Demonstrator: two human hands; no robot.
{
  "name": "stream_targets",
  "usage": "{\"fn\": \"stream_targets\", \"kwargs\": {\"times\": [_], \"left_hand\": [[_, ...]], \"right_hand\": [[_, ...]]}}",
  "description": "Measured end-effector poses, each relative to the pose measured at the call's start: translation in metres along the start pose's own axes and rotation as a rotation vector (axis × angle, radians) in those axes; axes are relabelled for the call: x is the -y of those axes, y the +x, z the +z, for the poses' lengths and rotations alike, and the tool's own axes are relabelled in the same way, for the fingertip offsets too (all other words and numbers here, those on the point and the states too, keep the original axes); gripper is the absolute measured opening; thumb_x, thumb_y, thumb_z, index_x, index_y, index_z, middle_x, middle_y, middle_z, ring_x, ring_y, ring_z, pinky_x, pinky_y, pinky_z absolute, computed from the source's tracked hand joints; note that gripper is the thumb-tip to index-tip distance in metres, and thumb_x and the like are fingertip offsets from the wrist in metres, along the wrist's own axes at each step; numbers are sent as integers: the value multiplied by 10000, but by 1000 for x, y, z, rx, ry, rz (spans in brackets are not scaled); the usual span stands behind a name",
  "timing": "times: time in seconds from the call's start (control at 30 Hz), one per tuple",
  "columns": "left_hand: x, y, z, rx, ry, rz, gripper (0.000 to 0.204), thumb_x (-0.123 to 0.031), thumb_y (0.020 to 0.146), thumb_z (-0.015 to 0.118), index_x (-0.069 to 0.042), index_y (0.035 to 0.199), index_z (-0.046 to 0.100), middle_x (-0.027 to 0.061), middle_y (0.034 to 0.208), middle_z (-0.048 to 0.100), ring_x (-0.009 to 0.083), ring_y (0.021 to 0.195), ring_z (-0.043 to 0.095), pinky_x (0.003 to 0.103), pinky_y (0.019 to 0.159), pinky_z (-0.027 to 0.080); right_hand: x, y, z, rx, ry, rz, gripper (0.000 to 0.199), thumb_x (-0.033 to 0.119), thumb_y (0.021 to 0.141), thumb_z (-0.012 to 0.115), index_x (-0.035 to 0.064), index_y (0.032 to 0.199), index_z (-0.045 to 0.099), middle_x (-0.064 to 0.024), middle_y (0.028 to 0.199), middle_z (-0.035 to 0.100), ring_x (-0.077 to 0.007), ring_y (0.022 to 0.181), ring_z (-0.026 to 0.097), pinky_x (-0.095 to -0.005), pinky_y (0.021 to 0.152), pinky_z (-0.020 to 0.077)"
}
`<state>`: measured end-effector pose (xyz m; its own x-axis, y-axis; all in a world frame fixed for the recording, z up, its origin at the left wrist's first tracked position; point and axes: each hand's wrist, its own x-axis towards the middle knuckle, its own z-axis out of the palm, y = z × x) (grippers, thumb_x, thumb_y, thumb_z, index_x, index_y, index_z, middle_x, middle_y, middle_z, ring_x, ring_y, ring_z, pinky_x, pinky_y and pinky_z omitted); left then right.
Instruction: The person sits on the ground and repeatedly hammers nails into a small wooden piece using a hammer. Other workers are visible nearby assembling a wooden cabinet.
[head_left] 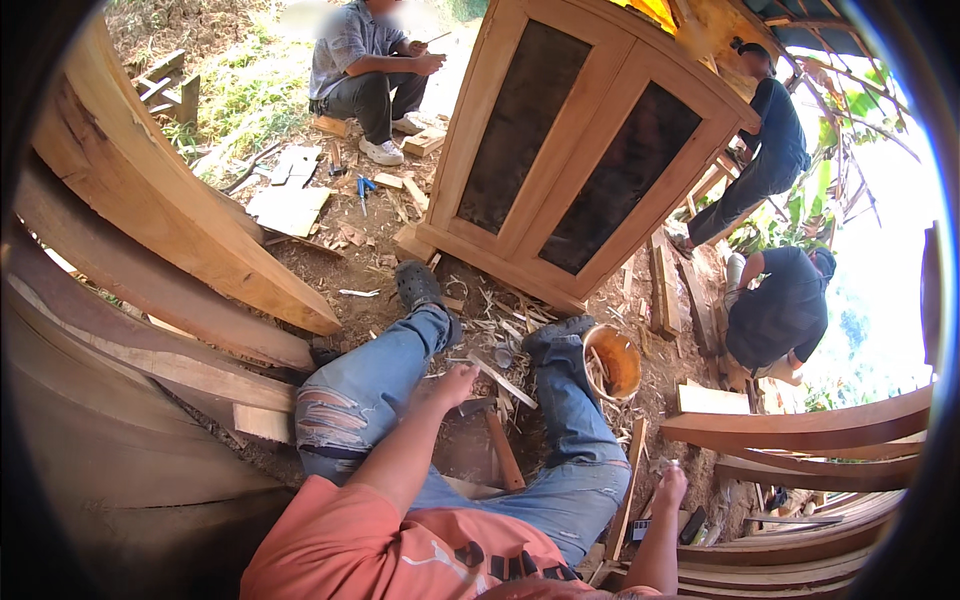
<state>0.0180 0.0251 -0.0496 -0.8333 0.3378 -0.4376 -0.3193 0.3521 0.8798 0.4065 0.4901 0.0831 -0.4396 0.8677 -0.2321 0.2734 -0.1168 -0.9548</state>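
Note:
My left hand point(457, 385) is raised over my left knee with its fingers curled closed. A small pale bit shows at its fingertips, too small to name. Out to the right of my right leg, my right hand point(670, 487) is also closed, with something small and whitish at its fingertips. Between my legs lies a tool with a wooden handle point(505, 452) and a dark head point(471, 408), close below my left hand. A pale wood strip point(503, 383) lies just beyond it. By my right foot stands an orange bucket point(622, 362) with wood scraps inside.
A wooden cabinet point(535, 215) with two dark panels stands tilted ahead. Curved planks point(190, 200) lean at left; more boards point(800, 430) are stacked at right. Blue-handled tools point(364, 188) lie among shavings. One person point(365, 80) sits far left; two others point(775, 310) are at right.

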Motion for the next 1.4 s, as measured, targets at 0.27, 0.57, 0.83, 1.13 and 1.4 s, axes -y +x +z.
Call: {"fn": "stream_targets", "kwargs": {"times": [0.27, 0.57, 0.83, 1.13, 1.4], "left_hand": [[-5, -9, -11, 10, -39, 10, 557, -550, 1120, 533, -24, 985, 658, 90, 819, 701, 223, 740, 706, 417, 745, 554], [15, 3, -14, -35, -84, 20, 538, -533, 1118, 553, -18, 1059, 698, 95, 830, 714, 215, 748, 709, 400, 754, 562], [10, -1, -14, -25, -71, 32, 509, -525, 1116, 561, -36, 1068, 693, 82, 821, 694, 191, 731, 673, 380, 743, 557], [8, 0, -7, 13, -76, -1, 524, -539, 1125, 555, -36, 1156, 698, 60, 849, 689, 160, 740, 652, 340, 739, 554], [15, 7, -3, 14, -128, 27, 481, -512, 1137, 549, -51, 1184, 678, 42, 846, 639, 126, 679, 601, 309, 648, 529]], "right_hand": [[3, -40, 54, 546, 330, 368, 286, 314, 1111, 511, 70, 1183, 641, -210, 1408, 700, -406, 1291, 669, -567, 1121, 499], [11, -84, 92, 494, 322, 439, 205, 231, 1117, 496, 80, 1108, 635, -258, 1385, 684, -437, 1238, 699, -577, 1023, 592], [4, -20, 100, 103, -39, -330, 154, 180, 1142, 540, 66, 1131, 642, -56, 1018, 684, -189, 963, 649, -351, 856, 501], [-34, -45, 133, -116, -579, -540, 202, 159, 1107, 556, -13, 1125, 659, -219, 967, 677, -369, 887, 650, -449, 842, 511], [-24, -53, 133, -56, -730, -496, 244, 220, 1103, 583, -6, 1122, 673, -264, 1025, 730, -473, 983, 702, -527, 853, 536]]}}
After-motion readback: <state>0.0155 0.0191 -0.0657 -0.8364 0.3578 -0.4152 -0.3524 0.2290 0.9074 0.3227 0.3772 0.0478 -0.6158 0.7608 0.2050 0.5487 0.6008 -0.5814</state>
